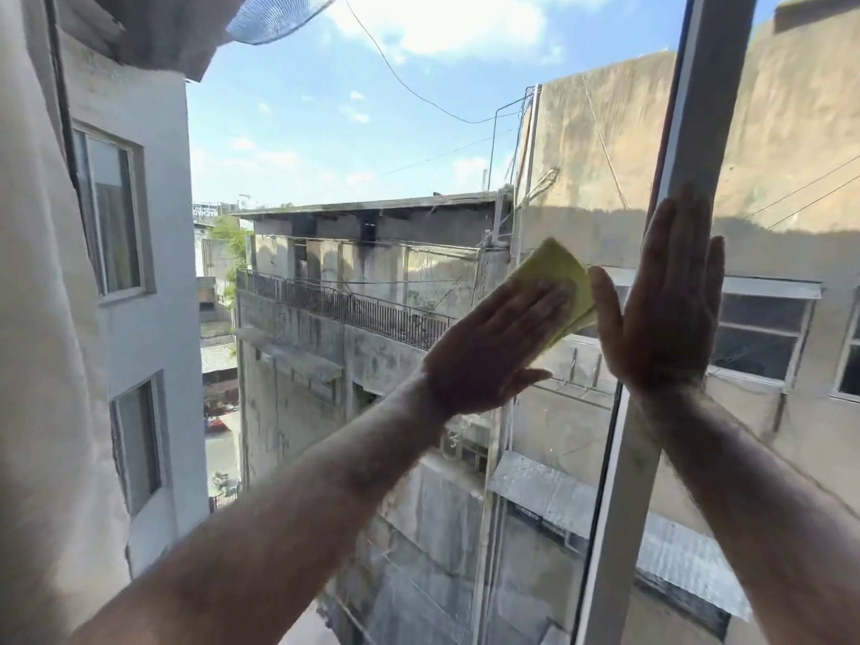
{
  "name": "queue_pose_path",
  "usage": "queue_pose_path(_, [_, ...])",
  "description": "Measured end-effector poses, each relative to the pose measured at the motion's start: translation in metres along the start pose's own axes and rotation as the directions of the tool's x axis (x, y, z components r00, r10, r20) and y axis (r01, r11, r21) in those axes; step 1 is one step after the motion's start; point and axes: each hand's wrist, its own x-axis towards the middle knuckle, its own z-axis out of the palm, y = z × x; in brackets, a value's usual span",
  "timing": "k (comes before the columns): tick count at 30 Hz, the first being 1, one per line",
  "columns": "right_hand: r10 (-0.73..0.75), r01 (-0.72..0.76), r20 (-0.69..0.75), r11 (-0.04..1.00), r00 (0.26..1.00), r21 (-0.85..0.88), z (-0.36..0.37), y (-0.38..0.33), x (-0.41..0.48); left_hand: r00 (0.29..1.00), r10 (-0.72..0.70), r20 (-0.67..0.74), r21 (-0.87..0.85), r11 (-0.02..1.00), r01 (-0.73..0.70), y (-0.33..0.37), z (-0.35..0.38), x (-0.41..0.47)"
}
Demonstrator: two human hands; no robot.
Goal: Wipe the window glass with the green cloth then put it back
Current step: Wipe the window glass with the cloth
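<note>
The window glass (pixel 353 146) fills most of the view, with sky and buildings behind it. A folded yellow-green cloth (pixel 558 277) lies flat against the pane, just left of the white window frame bar (pixel 684 146). My left hand (pixel 493 346) presses the cloth to the glass with flat, extended fingers; only the cloth's upper right part shows past the fingertips. My right hand (pixel 665 309) rests flat and open, fingers up, over the frame bar and the pane beside it, right next to the cloth. Both forearms reach up from the bottom of the view.
A pale curtain (pixel 42 318) hangs along the left edge. The white frame bar runs diagonally from top right to bottom centre, dividing two panes. Outside are concrete buildings, a railed balcony and overhead wires.
</note>
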Motion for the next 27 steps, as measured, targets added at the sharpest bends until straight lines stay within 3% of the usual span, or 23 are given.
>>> queue_pose_path(2, [-0.001, 0.001, 0.007, 1.0, 1.0, 0.005, -0.001, -0.001, 0.001, 0.995, 0.092, 0.048, 0.003, 0.996, -0.092, -0.014, -0.002, -0.028])
queue_pose_path(3, [0.002, -0.002, 0.007, 1.0, 1.0, 0.01, -0.001, -0.001, 0.001, 0.998, 0.04, 0.039, 0.02, 0.999, -0.04, -0.026, -0.003, -0.039])
queue_pose_path(4, [0.005, -0.005, 0.005, 1.0, 1.0, 0.015, -0.001, -0.002, 0.001, 0.995, -0.1, 0.007, 0.05, 0.994, 0.099, -0.039, -0.005, -0.047])
queue_pose_path(5, [0.009, -0.009, 0.003, 1.0, 1.0, 0.02, 0.0, -0.002, 0.0, 0.948, -0.314, -0.05, 0.074, 0.946, 0.317, -0.054, -0.007, -0.05])
queue_pose_path(6, [0.011, -0.011, 0.003, 1.0, 1.0, 0.023, 0.0, -0.002, 0.001, 0.829, -0.547, -0.117, 0.07, 0.828, 0.556, -0.069, -0.011, -0.047])
queue_pose_path(7, [0.009, -0.009, 0.001, 1.0, 1.0, 0.023, 0.0, -0.002, 0.001, 0.656, -0.735, -0.173, 0.04, 0.66, 0.75, -0.082, -0.017, -0.039])
queue_pose_path(8, [0.007, -0.007, 0.0, 1.0, 1.0, 0.02, 0.0, -0.002, 0.001, 0.49, -0.847, -0.207, -0.004, 0.502, 0.865, -0.092, -0.023, -0.027])
queue_pose_path(9, [0.007, -0.007, -0.002, 1.0, 1.0, 0.015, 0.001, -0.002, 0.001, 0.387, -0.895, -0.221, -0.04, 0.405, 0.913, -0.097, -0.027, -0.013])
queue_pose_path(10, [0.007, -0.007, -0.006, 1.0, 1.0, 0.014, 0.001, -0.002, 0.001, 0.368, -0.902, -0.225, -0.053, 0.389, 0.92, -0.096, -0.028, 0.0])
queue_pose_path(11, [0.004, -0.004, -0.011, 1.0, 1.0, 0.014, 0.001, -0.001, 0.001, 0.435, -0.873, -0.219, -0.051, 0.456, 0.889, -0.091, -0.026, 0.01])
queue_pose_path(12, [0.001, 0.0, -0.016, 1.0, 1.0, 0.015, 0.002, -0.001, 0.001, 0.568, -0.799, -0.198, -0.037, 0.585, 0.81, -0.081, -0.021, 0.015])
queue_pose_path(14, [0.0, 0.0, -0.022, 1.0, 1.0, 0.013, 0.003, 0.0, 0.001, 0.877, -0.468, -0.109, 0.026, 0.88, 0.474, -0.052, -0.009, 0.008])
queue_pose_path(15, [0.001, -0.001, -0.021, 1.0, 1.0, 0.01, 0.003, 0.0, 0.001, 0.957, -0.287, -0.047, 0.048, 0.956, 0.289, -0.039, -0.007, -0.003])
queue_pose_path(17, [0.002, -0.002, -0.018, 1.0, 1.0, 0.003, 0.002, -0.001, 0.001, 0.993, -0.113, 0.037, 0.076, 0.991, 0.11, -0.03, -0.005, -0.037])
queue_pose_path(19, [0.006, -0.006, -0.01, 1.0, 1.0, 0.005, 0.001, -0.001, 0.001, 0.974, -0.224, 0.012, 0.073, 0.972, 0.223, -0.038, -0.01, -0.069])
queue_pose_path(21, [0.009, -0.009, 0.005, 1.0, 1.0, 0.014, 0.0, -0.001, 0.001, 0.877, -0.478, -0.056, 0.076, 0.874, 0.481, -0.059, -0.015, -0.09])
queue_pose_path(24, [0.014, -0.014, 0.015, 1.0, 1.0, 0.013, -0.001, -0.002, 0.002, 0.565, -0.812, -0.149, 0.005, 0.57, 0.821, -0.107, -0.022, -0.07])
queue_pose_path(26, [0.013, -0.014, 0.024, 1.0, 1.0, 0.017, -0.001, -0.002, 0.002, 0.396, -0.898, -0.193, -0.055, 0.413, 0.909, -0.136, -0.033, -0.031])
queue_pose_path(27, [0.014, -0.014, 0.021, 1.0, 1.0, 0.018, -0.001, -0.002, 0.002, 0.373, -0.906, -0.198, -0.068, 0.392, 0.917, -0.146, -0.037, -0.011])
